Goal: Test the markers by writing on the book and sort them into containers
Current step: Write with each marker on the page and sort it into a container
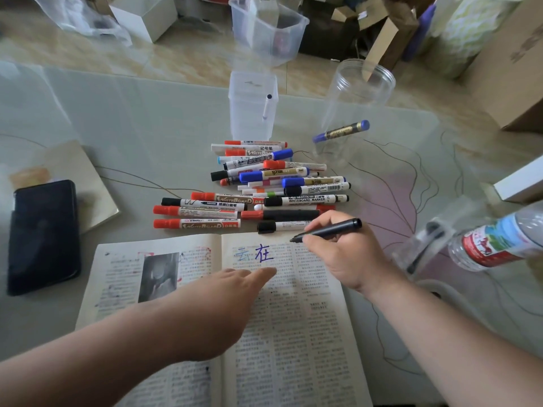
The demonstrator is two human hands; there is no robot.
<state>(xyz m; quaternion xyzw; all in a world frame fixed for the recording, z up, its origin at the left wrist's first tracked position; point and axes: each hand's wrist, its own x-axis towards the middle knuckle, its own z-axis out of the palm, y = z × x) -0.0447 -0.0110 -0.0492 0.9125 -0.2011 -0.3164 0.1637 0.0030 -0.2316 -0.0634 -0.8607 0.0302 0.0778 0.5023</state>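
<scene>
From where I stand this job is barely under way. The right hand point(338, 259) pinches a black marker point(329, 230) in a writing grip, its tip touching the top of the right-hand page of the open book point(293, 333), just right of two test characters already there, one pale blue and one darker blue-violet. The left hand point(223, 304) lies flat with straight fingers across the gutter, pressing the pages down and holding nothing. So I take this to be roughly the third pen on trial. Beyond the book, the heap of markers point(264, 186) lies on the table point(147, 127), red, blue and black caps all on, and it looks untouched for the most part. The sorting so far is thin: the square tub point(252, 83) behind the heap holds a single white marker point(266, 107), and the round jar point(361, 83) to its right holds one blue marker point(340, 132) leaning inside. A blurred clear container point(423, 248) by the water bottle point(499, 239) may hold a dark pen, though I cannot tell for sure. Nearly the whole heap is left to test and sort.
</scene>
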